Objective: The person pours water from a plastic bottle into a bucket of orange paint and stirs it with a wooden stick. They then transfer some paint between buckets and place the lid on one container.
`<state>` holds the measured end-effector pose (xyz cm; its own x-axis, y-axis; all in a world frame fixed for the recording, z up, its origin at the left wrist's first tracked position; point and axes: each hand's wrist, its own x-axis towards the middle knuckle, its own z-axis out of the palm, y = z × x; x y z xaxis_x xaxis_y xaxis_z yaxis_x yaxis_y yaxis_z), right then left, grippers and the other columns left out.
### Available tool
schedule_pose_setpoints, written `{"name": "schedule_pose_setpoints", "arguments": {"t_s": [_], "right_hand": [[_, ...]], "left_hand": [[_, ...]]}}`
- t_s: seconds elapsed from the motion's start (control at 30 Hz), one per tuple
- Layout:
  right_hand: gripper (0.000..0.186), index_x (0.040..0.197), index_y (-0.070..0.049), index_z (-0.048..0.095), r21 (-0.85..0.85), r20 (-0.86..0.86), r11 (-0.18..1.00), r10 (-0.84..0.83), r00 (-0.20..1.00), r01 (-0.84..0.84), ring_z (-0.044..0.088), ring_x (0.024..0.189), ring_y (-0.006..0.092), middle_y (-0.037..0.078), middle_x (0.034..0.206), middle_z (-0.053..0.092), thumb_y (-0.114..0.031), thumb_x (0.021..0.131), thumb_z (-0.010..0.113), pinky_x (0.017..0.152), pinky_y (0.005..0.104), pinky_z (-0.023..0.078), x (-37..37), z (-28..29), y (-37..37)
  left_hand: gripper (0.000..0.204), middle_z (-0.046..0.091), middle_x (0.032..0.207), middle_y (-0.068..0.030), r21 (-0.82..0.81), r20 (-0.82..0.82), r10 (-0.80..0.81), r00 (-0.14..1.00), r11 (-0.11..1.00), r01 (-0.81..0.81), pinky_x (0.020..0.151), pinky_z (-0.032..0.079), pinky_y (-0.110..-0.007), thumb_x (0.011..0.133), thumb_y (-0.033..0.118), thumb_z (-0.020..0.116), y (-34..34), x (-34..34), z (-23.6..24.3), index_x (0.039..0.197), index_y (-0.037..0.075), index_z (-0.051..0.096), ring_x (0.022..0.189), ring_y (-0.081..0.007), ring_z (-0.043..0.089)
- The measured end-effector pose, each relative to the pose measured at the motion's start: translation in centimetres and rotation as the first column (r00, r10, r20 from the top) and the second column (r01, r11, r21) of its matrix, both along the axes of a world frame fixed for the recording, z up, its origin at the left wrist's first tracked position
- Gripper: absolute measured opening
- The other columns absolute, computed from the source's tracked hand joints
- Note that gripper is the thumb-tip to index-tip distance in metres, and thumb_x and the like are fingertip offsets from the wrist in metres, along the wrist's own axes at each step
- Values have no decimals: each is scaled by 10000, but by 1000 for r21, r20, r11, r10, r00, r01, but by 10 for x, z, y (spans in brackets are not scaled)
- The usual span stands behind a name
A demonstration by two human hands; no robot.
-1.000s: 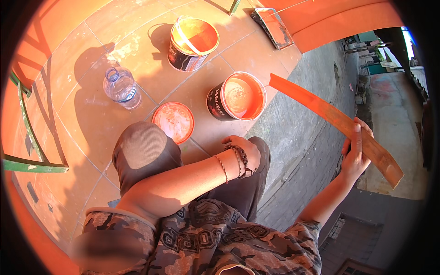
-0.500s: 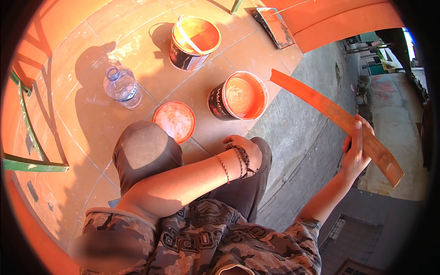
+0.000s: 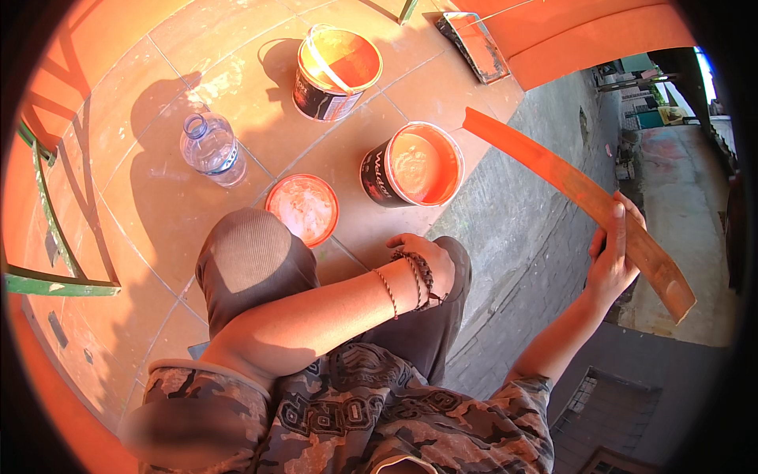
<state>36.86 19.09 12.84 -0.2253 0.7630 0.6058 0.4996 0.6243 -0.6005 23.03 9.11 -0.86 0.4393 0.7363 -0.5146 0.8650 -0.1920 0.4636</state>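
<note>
My right hand (image 3: 613,253) grips a long flat wooden stick (image 3: 553,174), coated with orange paint along its far half, and holds it out over the edge of the tiled floor. My left hand (image 3: 426,259) rests on my right knee with its fingers curled and nothing in it; bracelets circle the wrist. Just beyond that hand stands an open black bucket (image 3: 410,166) full of orange paint. An orange lid (image 3: 302,208) lies next to my left knee. A second bucket (image 3: 335,63) of orange paint, with a wire handle, stands farther off.
A clear plastic bottle (image 3: 211,148) stands on the tiled floor at the left. A paint tray (image 3: 472,45) lies at the far edge. A green metal frame (image 3: 47,237) runs along the left. To the right the floor ends at a grey wall (image 3: 537,229) dropping to a street below.
My right hand has shifted the stick slightly, its painted end staying out past the ledge. My left hand has stayed on the knee.
</note>
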Motion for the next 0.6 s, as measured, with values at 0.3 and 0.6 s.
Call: {"name": "schedule_pose_setpoints", "arguments": {"t_s": [0.3,0.6], "right_hand": [[277,995,10,667,-7,-25,999,51,998,-51,337,382,31,-26,499,460,-254,910,671,380,188,228,-5,-4,-2],[268,987,4,672,-13,-25,998,54,998,-54,338,381,30,-18,532,490,-251,906,676,375,190,239,-3,-7,-1]], "left_hand": [[324,690,1097,-114,11,3,-3,1000,1000,3,815,498,-575,761,163,683,-1,0,0,1071,76,719,1020,-320,654],[326,692,1096,-106,19,1,17,1000,1000,-17,814,498,-575,755,156,688,-1,1,-2,1070,82,719,1024,-314,654]]}}
